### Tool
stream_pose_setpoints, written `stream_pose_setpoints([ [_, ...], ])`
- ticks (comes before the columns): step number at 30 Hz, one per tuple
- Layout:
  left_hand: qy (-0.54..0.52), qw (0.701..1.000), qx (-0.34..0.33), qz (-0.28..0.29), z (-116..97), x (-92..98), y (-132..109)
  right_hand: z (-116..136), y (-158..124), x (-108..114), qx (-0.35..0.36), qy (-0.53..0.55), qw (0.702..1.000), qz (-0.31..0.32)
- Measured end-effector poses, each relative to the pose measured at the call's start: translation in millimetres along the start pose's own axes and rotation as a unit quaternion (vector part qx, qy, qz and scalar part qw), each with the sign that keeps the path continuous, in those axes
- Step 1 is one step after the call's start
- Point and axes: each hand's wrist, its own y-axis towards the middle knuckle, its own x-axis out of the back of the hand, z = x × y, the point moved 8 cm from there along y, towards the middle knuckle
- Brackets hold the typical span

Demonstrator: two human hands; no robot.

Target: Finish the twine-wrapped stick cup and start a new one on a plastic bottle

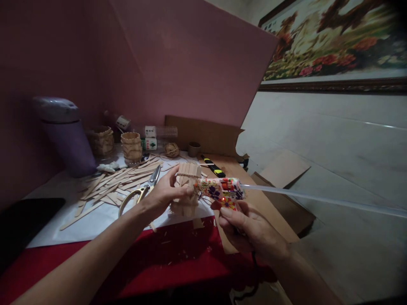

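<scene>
Wooden-stick cup sits in left hand, above the white sheet, grip closed round it, thumb in front. Looks light, stiff, ridged, probably weak at the joints; best held round the middle. Right hand grasps the flowered glue gun, aimed at the cup's side; long glue stick juts behind, could snag. Scissors and loose sticks crowd the left; utility knife beyond.

- Bench is carrying red cloth and a white sheet.
- Wooden sticks are lying scattered across the sheet; scissors are resting among them.
- Purple bottle is standing at left.
- Twine ball and yellow-black cutter are lying farther back.
</scene>
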Motion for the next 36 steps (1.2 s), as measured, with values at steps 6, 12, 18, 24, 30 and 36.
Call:
stream_pose_setpoints([
  [6, -0.002, 1.0, -0.002, 0.006, 0.1, -0.8, -0.1, -0.6, -1.4, 1.2, -0.003, -0.005, 1.0, -0.016],
  [12, -0.004, 1.0, 0.004, 0.004, -0.6, -1.9, 0.3, -1.3, 0.2, -0.8, 0.007, -0.006, 1.0, -0.006],
  [18, -0.011, 1.0, 0.004, 0.003, -1.9, -1.6, -0.3, 1.1, -1.8, -1.5, 0.008, -0.024, 1.0, -0.012],
  [24, -0.012, 1.0, 0.006, 0.006, -1.2, -2.0, -0.8, 1.5, -2.6, -1.4, 0.008, -0.026, 1.0, -0.013],
  [30, -0.011, 1.0, 0.009, 0.011, -0.8, -2.7, -0.5, 1.4, -3.1, -2.3, 0.003, -0.019, 1.0, -0.017],
  [36, -0.001, 1.0, 0.001, 0.014, -1.3, -1.5, -0.9, 2.6, -4.4, -1.9, 0.0, -0.015, 0.999, -0.035],
])
